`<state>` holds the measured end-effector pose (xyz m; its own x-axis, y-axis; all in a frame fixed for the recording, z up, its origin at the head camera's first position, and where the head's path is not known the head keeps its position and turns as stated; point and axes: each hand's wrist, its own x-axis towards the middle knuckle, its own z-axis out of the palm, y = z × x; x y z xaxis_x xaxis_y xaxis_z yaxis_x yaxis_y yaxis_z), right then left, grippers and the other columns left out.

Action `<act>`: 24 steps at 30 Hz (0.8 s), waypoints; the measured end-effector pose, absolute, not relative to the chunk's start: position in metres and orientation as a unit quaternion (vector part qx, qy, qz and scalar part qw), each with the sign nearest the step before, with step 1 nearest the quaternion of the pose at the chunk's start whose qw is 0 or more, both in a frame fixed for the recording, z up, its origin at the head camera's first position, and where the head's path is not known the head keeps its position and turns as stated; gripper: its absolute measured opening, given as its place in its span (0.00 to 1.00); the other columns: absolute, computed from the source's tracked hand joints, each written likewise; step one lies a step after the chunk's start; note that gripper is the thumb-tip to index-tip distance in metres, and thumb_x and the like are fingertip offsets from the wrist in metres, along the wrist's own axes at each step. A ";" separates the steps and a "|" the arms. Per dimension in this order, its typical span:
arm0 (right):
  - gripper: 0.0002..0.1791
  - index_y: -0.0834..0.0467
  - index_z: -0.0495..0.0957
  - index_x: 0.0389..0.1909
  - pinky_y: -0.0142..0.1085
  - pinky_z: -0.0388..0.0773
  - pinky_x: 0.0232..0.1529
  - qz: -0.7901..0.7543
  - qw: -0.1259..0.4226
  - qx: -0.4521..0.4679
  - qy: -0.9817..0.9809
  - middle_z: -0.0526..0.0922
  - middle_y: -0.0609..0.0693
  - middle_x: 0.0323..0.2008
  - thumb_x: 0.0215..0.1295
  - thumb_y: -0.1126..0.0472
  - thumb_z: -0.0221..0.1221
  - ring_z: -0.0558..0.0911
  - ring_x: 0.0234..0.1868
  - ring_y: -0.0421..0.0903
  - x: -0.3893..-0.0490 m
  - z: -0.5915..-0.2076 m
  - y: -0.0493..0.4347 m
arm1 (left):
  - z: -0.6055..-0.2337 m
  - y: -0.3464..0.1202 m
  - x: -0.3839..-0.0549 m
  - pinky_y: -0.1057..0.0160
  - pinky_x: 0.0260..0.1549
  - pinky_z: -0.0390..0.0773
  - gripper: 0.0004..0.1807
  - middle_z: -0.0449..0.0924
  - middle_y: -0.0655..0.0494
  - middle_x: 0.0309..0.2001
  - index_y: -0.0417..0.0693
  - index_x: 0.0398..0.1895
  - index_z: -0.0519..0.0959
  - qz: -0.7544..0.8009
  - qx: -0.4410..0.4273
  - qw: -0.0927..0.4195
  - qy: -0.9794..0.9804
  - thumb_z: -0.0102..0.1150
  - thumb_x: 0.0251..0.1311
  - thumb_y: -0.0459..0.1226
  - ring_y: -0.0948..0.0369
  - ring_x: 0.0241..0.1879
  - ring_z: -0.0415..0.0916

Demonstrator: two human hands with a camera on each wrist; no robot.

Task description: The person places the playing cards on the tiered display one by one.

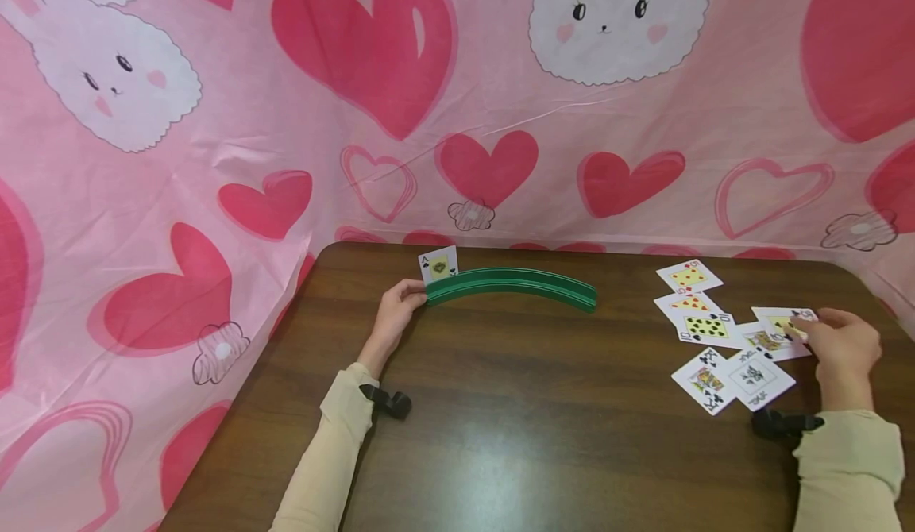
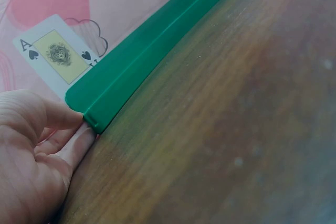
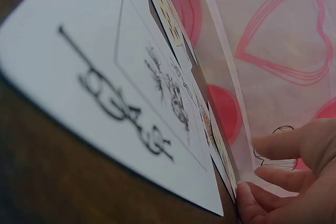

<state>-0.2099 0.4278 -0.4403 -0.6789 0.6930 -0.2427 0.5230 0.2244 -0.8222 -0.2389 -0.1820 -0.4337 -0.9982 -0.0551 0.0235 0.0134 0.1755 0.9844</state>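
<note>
A curved green card holder (image 1: 511,282) lies near the back of the table, and my left hand (image 1: 395,314) pinches its left end between thumb and fingers. The ace of spades (image 1: 438,264) stands upright at that end; in the left wrist view the ace (image 2: 58,53) leans up behind the green holder (image 2: 131,72). On the right, my right hand (image 1: 847,349) reaches over a black-suited number card (image 1: 775,318), fingertips at its right side. That card overlaps a face card (image 1: 763,343). From the right wrist view, thumb and fingers of my right hand (image 3: 294,177) are spread apart.
Nearer me lie a joker (image 1: 754,377) and the king of clubs (image 1: 700,381). Farther back are the ten of spades (image 1: 704,328), a red-suited card (image 1: 675,302) and a diamonds card (image 1: 689,275). A pink heart-print cloth (image 1: 565,119) hangs behind the brown table (image 1: 536,405).
</note>
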 end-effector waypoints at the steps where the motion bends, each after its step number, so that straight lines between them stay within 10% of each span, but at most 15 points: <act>1: 0.33 0.60 0.62 0.61 0.41 0.68 0.47 0.454 0.081 -0.373 -0.805 0.65 0.62 0.56 0.54 0.52 0.58 0.60 0.58 0.56 -0.207 -0.437 0.424 | -0.434 -0.182 -0.239 0.63 0.42 0.69 0.12 0.75 0.43 0.46 0.34 0.44 0.74 -0.642 0.013 0.027 -0.766 0.53 0.56 0.28 0.57 0.43 0.70; 6: 0.38 0.76 0.55 0.58 0.57 0.51 0.52 0.348 0.061 -0.280 -0.893 0.59 0.74 0.55 0.55 0.54 0.55 0.53 0.56 0.70 -0.198 -0.435 0.420 | -0.434 -0.182 -0.239 0.64 0.41 0.69 0.13 0.74 0.42 0.46 0.34 0.44 0.74 -0.641 0.012 0.026 -0.767 0.52 0.56 0.28 0.57 0.43 0.70; 24: 0.41 0.80 0.56 0.50 0.61 0.52 0.43 0.217 -0.042 -0.243 -0.945 0.52 0.81 0.42 0.50 0.50 0.59 0.48 0.49 0.79 -0.189 -0.417 0.416 | -0.456 -0.188 -0.252 0.64 0.41 0.70 0.10 0.76 0.47 0.44 0.40 0.42 0.76 -0.640 0.018 0.041 -0.767 0.55 0.55 0.31 0.59 0.41 0.71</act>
<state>-0.1893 0.4160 -0.4166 -0.8788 0.4401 -0.1845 0.4765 0.7886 -0.3887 -0.2517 -0.1877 -0.4565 -0.9960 -0.0802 0.0403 0.0253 0.1793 0.9835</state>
